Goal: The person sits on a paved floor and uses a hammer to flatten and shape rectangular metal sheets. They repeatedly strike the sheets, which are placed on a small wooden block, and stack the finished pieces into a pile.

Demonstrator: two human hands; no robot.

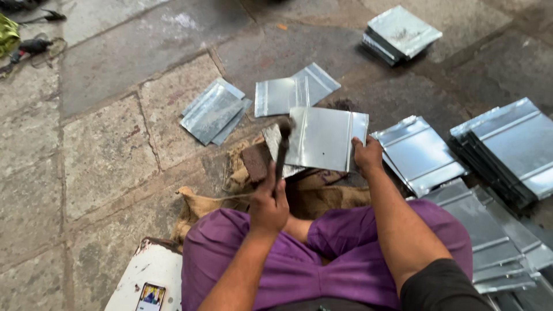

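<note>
A: What's in the hands, seen from the head camera?

B: The left hand [268, 206] is closed in a fist round the handle of a hammer [281, 151]. The hammer's long axis runs nearly straight away from the person, leaning a little to the right, with the head at the far end, over the near-left corner of a metal sheet [320, 138]. The right hand [367, 154] pinches the sheet's near-right corner, thumb on top, fingers curled under.

A: How does the sheet lie?

B: Roughly flat, a near-square piece with a raised fold line close to its right edge, running away from the person. It rests over a dark block [257, 162] on burlap sacking [230, 193], just beyond the person's knees in purple trousers [345, 242].

A: Anything hard to make out?

B: The hammer head is blurred, so I can't tell if it touches the sheet. The block is half covered, and another sheet underneath shows only at an edge.

A: And containers?

B: I see none; the sheets lie in loose piles on the stone floor [103, 155]. A stack [507, 150] sits on the right, overlapping sheets [495, 236] run out of the picture lower right, another stack [401, 33] lies far off, and two small groups [214, 110] [295, 90] lie beyond the hammer. A white board with a phone [151, 296] is cut off at the bottom.
</note>
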